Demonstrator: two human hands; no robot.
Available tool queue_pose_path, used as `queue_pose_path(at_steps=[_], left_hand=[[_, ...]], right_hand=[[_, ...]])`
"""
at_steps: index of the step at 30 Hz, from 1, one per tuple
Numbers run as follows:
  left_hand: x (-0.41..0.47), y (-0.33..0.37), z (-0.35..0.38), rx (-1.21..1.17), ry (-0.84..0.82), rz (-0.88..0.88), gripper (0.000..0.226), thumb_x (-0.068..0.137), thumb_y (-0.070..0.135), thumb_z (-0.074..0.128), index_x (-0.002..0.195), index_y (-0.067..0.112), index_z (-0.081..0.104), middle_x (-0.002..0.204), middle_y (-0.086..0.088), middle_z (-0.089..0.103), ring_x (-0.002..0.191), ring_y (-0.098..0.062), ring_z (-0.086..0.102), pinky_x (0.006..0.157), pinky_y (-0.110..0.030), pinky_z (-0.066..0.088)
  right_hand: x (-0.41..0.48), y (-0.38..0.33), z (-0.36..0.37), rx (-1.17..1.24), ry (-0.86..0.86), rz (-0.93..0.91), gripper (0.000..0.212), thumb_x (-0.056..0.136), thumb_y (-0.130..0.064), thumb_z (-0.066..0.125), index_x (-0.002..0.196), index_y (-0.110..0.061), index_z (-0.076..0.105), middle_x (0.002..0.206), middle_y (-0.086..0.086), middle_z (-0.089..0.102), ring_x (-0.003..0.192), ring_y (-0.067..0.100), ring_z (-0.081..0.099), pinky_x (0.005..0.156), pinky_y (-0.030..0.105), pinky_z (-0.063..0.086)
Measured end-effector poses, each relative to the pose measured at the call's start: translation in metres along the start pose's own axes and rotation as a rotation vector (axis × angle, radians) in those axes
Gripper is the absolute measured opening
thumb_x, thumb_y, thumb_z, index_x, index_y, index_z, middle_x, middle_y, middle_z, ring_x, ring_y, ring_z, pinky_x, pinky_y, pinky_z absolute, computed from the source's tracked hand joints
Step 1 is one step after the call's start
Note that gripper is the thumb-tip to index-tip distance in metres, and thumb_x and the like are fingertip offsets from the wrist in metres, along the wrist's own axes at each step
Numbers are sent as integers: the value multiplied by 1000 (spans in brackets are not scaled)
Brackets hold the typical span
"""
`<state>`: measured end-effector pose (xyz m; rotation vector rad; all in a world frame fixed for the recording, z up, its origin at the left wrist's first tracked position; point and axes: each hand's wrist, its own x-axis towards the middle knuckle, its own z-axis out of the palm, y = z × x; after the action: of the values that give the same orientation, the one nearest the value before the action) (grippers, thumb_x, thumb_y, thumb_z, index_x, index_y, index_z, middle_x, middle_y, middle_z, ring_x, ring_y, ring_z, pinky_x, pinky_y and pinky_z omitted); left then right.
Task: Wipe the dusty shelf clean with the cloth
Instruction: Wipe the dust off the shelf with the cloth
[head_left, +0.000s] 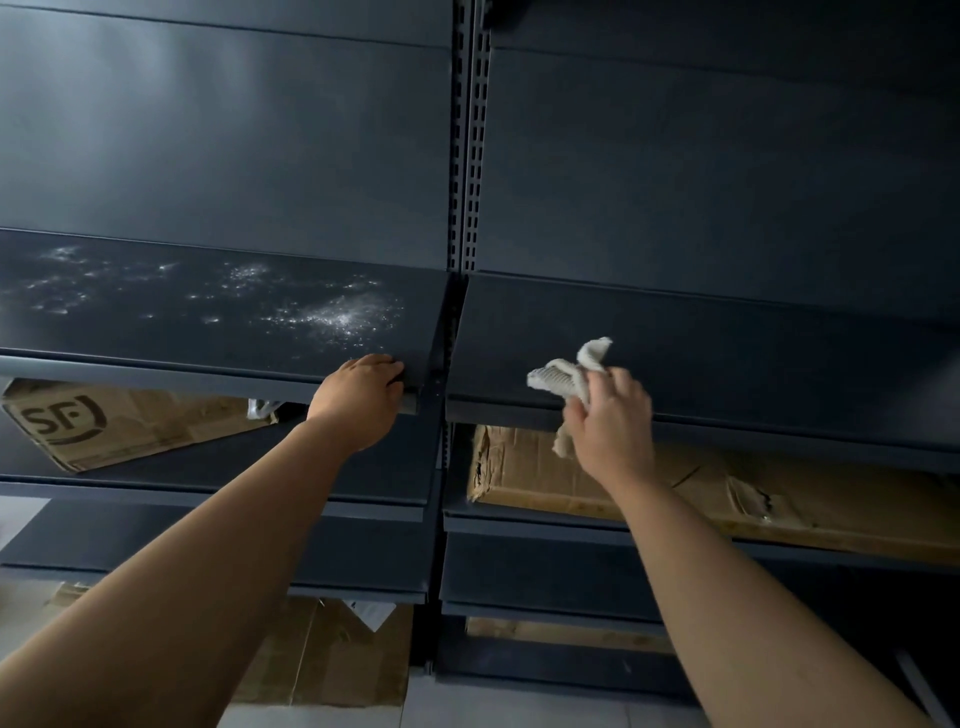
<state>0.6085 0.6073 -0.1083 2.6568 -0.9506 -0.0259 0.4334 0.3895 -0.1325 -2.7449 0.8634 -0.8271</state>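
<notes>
Two hands at dark shelving (470, 156), left hand (358, 397) curled over the front edge of the dusty shelf (208, 312), right hand (610, 421) gripping a bunched cloth (566, 371) over the neighbouring shelf (727, 364), cardboard (130, 426) below

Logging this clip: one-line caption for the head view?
Right hand holds a white cloth at the right shelf; left hand grips the dusty left shelf by its edge.
</notes>
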Motion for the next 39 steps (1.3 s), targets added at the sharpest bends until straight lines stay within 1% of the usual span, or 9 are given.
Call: queue_pose_path(at_steps=[7, 11, 14, 19, 22, 26, 31, 36, 39], left_hand=[[21, 4, -3, 24, 44, 11, 33, 97, 25, 37, 119, 15, 60, 132, -4, 55, 116, -28, 50, 90, -36, 41], [32, 0, 0, 17, 59, 7, 37, 97, 28, 40, 128, 18, 55, 139, 1, 50, 126, -25, 44, 99, -37, 39], [38, -7, 3, 0, 91, 13, 39, 96, 30, 42, 132, 22, 53, 142, 6, 48, 130, -20, 41, 102, -34, 39], [40, -16, 1, 29, 131, 48, 37, 95, 28, 45, 130, 20, 55, 138, 4, 53, 128, -20, 44, 104, -33, 37], [40, -27, -2, 56, 175, 37, 38, 94, 28, 47, 130, 20, 55, 137, 3, 54, 128, -21, 44, 106, -35, 36], [41, -45, -3, 36, 255, -64, 39, 93, 29, 49, 130, 22, 55, 135, 4, 55, 129, -21, 43, 106, -37, 35], [44, -55, 2, -80, 281, -129, 39, 94, 28, 48, 132, 22, 53, 136, 3, 54, 129, -19, 43, 106, -33, 36], [43, -55, 3, -72, 303, -139, 39, 94, 29, 49, 132, 22, 53, 136, 3, 54, 129, -18, 44, 107, -32, 36], [42, -59, 2, -82, 295, -131, 41, 93, 29, 51, 132, 19, 52, 137, 1, 53, 130, -19, 43, 109, -33, 36]], right_hand=[[68, 39, 4, -36, -157, 311, 38, 92, -24, 44, 125, -6, 53, 131, 19, 43, 116, 36, 42, 97, 40, 37], [105, 31, 24, -25, -193, 336, 38, 93, -22, 42, 126, -8, 52, 136, 18, 40, 120, 35, 39, 98, 41, 38], [126, -3, 45, 12, -253, 268, 38, 93, -22, 39, 127, -10, 51, 137, 16, 39, 121, 34, 38, 99, 40, 38], [126, -82, 77, 288, -373, -90, 40, 93, -18, 43, 132, -11, 50, 133, 14, 43, 121, 32, 43, 100, 36, 40], [146, -75, 77, 572, -275, 98, 42, 93, -14, 44, 135, -16, 47, 132, 15, 46, 118, 32, 50, 94, 30, 42], [189, -5, 81, 177, -103, 349, 38, 89, -14, 49, 128, -12, 51, 134, 22, 43, 121, 40, 44, 100, 40, 39], [208, -30, 111, 75, -205, 109, 31, 92, -19, 46, 120, -7, 53, 129, 22, 45, 116, 40, 45, 98, 39, 38], [219, -91, 131, 251, -345, -50, 40, 93, -18, 43, 132, -12, 49, 135, 20, 42, 122, 36, 44, 102, 35, 35], [224, -116, 135, 405, -406, -63, 40, 91, -20, 44, 131, -17, 51, 131, 15, 49, 116, 33, 52, 99, 35, 43]])
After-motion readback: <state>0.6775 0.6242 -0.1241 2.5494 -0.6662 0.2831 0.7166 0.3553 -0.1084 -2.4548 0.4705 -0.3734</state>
